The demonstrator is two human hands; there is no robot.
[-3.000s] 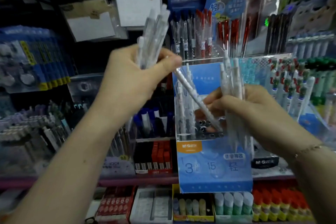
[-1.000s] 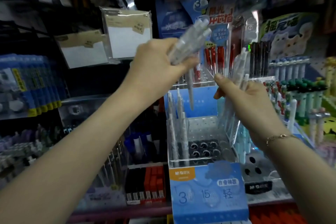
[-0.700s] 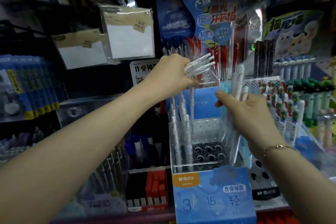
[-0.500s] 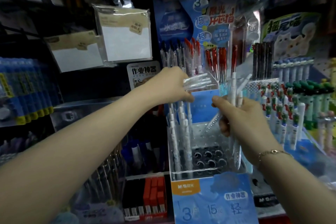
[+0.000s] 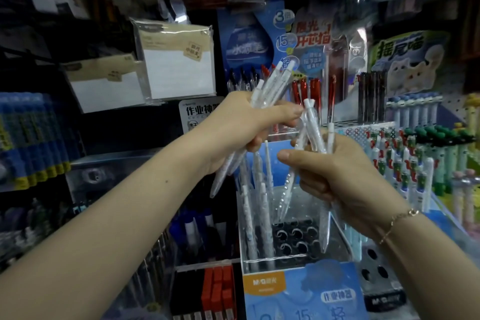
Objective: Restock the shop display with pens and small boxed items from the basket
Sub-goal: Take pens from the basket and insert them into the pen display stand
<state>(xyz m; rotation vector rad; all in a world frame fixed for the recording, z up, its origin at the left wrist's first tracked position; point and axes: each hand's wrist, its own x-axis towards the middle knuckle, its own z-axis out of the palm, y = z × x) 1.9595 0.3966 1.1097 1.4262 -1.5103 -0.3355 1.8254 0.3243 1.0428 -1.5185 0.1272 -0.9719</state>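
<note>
My left hand (image 5: 241, 125) and right hand (image 5: 335, 171) each gripped upright white pens (image 5: 272, 83), directly above the holder's (image 5: 293, 239) empty holes.

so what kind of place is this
Most likely a stationery shop. Both hands hold bunches of white pens over a clear pen display stand with empty holes; red pens stand in racks behind, and packaged notepads hang above.

Left hand (image 5: 241, 125) with a bundle of pens (image 5: 270, 86) above and left of the right hand (image 5: 337, 171), which holds further pens (image 5: 310, 122). Below both, the display box (image 5: 298, 291) with pens standing (image 5: 262, 215) at its left side.
</note>
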